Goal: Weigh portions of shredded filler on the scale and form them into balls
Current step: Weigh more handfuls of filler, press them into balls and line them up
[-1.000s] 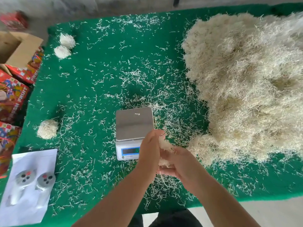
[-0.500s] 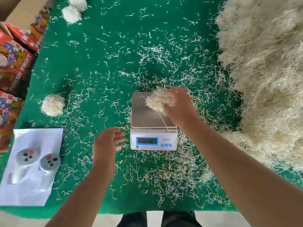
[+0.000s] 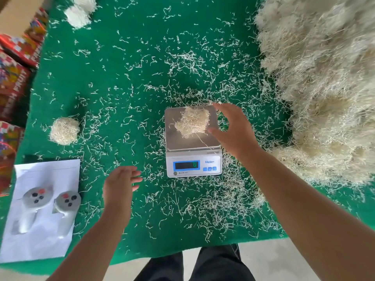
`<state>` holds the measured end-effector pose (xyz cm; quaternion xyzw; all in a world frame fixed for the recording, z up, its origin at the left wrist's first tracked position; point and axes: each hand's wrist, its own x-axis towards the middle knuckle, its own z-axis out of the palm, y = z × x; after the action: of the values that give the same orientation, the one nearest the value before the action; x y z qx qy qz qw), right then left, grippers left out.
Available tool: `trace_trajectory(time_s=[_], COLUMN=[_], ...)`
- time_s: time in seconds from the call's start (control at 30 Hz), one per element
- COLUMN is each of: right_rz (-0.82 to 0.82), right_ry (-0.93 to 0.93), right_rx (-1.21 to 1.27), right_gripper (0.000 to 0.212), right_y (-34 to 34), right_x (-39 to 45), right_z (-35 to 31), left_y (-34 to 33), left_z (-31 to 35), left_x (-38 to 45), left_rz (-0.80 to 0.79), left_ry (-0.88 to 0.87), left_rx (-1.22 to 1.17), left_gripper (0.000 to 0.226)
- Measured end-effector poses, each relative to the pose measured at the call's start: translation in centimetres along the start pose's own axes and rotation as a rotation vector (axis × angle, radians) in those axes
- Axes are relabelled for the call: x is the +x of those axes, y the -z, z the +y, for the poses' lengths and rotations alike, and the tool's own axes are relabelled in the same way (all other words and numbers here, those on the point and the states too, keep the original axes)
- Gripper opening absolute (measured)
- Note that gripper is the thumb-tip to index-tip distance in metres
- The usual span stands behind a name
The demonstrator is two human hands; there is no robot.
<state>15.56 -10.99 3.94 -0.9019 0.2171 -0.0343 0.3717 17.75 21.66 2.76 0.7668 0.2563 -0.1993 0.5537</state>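
A small white scale (image 3: 192, 159) with a steel platform stands in the middle of the green cloth. A loose clump of pale shredded filler (image 3: 192, 122) lies on its platform, and the display reads 0. My right hand (image 3: 233, 130) hovers just right of the clump, fingers spread and holding nothing. My left hand (image 3: 119, 185) floats above the cloth left of the scale, fingers relaxed. A big heap of filler (image 3: 324, 82) fills the right side. One formed ball (image 3: 64, 130) lies at the left, and two more balls (image 3: 80, 11) lie at the top left.
Loose filler shreds cover the green cloth (image 3: 121, 78). A white sheet with two grey controllers (image 3: 46, 201) lies at the front left. Colourful cardboard boxes (image 3: 14, 78) stand along the left edge. My legs show below the table's near edge.
My hands parted; the right carried the clump over the scale, set it on the platform and let go. My left hand drew away to the left.
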Motion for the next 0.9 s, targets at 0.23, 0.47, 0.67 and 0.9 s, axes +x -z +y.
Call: trace_trajectory(time_s=[0.23,0.47,0.67,0.9], right_rz=[0.048,0.025,0.007,0.008], right_ry=[-0.06,-0.079,-0.084,-0.073], right_rx=[0.004,-0.013,-0.036,-0.029], right_gripper=[0.071,0.068,0.068,0.065], right_y=[2.8,3.8,3.9,3.2], right_x=[-4.2,-6.6,-6.7,-6.2], right_z=[-1.2,-1.8,-2.0,-1.8], left_y=[-1.1,-1.4,-1.0,-1.1], left_z=[3.7,4.0,3.3,2.5], left_x=[-2.4,-3.7,-3.8,-3.1], left_rz=[-0.083,-0.091,-0.081,-0.067], left_ry=[-0.074,-0.086,-0.094,-0.087], left_rx=[-0.043,-0.068,-0.066,-0.057], left_gripper=[0.022,0.021,0.02,0.02])
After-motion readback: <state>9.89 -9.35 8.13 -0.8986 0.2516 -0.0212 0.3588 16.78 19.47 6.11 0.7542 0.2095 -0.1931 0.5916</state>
